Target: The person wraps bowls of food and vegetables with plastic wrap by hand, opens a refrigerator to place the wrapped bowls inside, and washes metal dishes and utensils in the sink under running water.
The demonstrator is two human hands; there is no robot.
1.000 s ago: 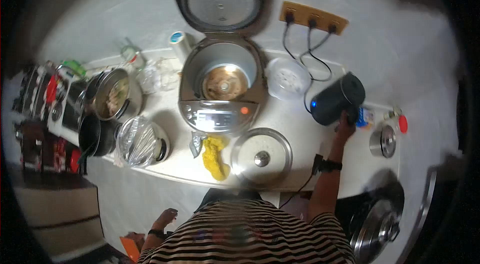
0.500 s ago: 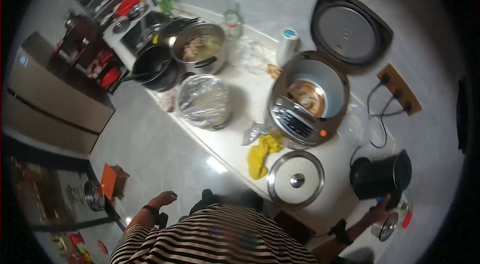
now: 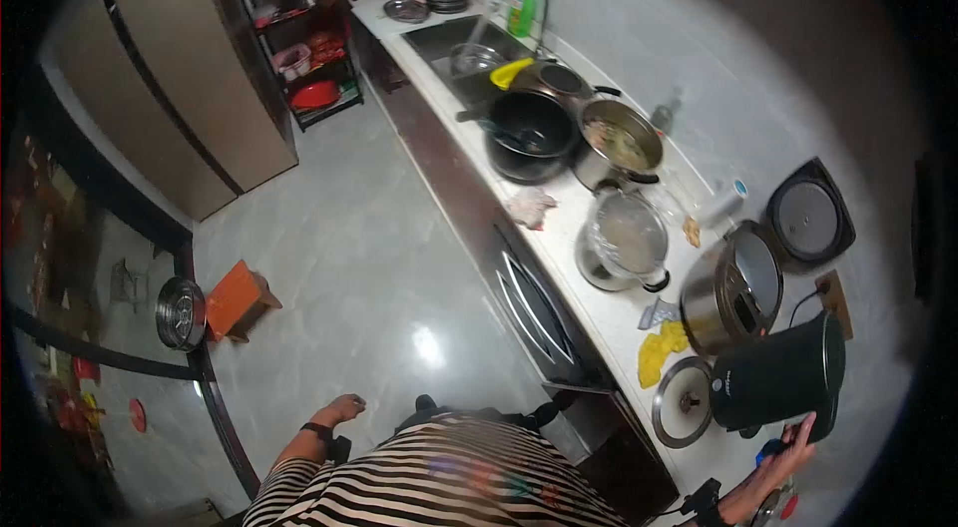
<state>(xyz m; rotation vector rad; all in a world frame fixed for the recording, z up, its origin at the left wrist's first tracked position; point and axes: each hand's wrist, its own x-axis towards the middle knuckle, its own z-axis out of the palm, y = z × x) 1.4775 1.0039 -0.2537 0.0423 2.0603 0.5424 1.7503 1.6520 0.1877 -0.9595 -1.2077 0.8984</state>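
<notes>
My right hand (image 3: 781,467) is closed around the handle of a black electric kettle (image 3: 773,382) at the right edge of the counter. The kettle looks raised, and it overlaps the view of a rice cooker (image 3: 714,297), whose lid stands up. Beside the kettle lies a round pot lid (image 3: 671,419) with a metal rim, with a crumpled yellow cloth (image 3: 657,355) just beyond it. My left hand (image 3: 347,408) hangs over the floor with its fingers loosely bent and apart, and I see nothing in it.
A pot covered with plastic wrap (image 3: 627,236), a steel pot with food (image 3: 619,140) and a black pot (image 3: 527,158) stand along the counter. Beyond them is the sink (image 3: 431,38). An orange stool (image 3: 239,297) stands on the floor, left of me; a fridge (image 3: 190,68) is farther back.
My view has swung left, bringing more of the sink, shelf and fridge into sight. The kettle looks larger and nearer, with my right hand on its handle. My left hand still hangs low.
</notes>
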